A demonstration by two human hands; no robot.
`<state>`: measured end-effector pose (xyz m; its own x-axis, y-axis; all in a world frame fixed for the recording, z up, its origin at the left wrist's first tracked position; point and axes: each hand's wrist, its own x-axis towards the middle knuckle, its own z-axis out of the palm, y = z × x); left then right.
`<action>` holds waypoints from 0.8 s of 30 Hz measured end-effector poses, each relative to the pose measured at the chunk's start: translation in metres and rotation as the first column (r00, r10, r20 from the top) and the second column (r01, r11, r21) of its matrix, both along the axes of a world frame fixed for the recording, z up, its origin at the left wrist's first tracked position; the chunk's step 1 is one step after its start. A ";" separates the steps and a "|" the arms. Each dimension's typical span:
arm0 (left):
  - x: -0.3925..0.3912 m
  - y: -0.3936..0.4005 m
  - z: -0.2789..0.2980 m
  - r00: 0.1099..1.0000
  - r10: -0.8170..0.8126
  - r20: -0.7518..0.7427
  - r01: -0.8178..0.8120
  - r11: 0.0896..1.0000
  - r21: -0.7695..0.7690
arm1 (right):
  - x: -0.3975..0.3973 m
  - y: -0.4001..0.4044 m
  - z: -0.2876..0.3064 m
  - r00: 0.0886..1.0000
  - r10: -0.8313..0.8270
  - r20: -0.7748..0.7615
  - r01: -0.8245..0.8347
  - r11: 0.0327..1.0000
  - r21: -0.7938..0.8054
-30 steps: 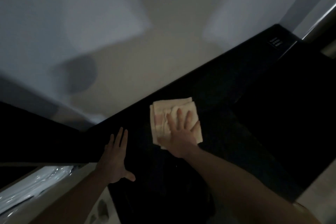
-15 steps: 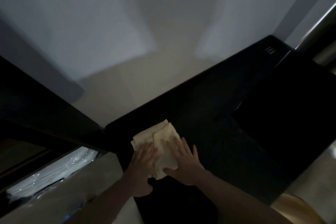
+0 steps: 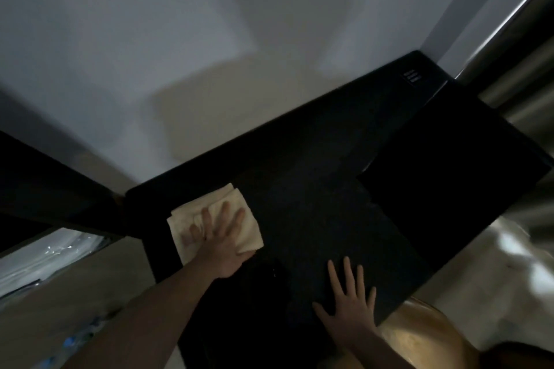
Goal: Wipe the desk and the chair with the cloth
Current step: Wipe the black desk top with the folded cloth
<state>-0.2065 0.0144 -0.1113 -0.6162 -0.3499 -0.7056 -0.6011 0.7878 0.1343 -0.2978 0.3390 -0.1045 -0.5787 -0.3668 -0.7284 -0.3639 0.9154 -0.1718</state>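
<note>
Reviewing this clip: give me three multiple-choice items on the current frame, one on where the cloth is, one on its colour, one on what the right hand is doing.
1. Where does the cloth lie on the desk?
A. near its far left corner
B. by the vent at the far right
C. on the chair

2. What colour is the cloth?
A. dark blue
B. pale cream
C. red

3. What is the right hand doing?
A. gripping the cloth
B. resting flat on the desk, fingers spread
C. raised off the desk

Answers: 1 A, the cloth sits by the far left corner under the left hand; 2 B, it shows cream against the black top; 3 B, its palm lies flat, holding nothing.
</note>
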 end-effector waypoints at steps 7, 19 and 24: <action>0.049 0.016 -0.010 0.990 -0.072 -0.124 0.066 0.997 -0.051 | -0.003 -0.003 0.005 0.998 0.042 0.050 -0.043 0.999 0.014; 0.186 0.145 -0.006 0.875 -0.448 -0.184 0.428 0.893 -0.140 | 0.041 0.036 0.019 0.990 -0.138 0.013 0.137 0.960 -0.243; 0.192 0.140 0.002 0.877 -0.399 -0.266 0.416 0.909 0.008 | 0.102 0.055 0.025 0.958 -0.284 0.027 0.283 0.932 -0.227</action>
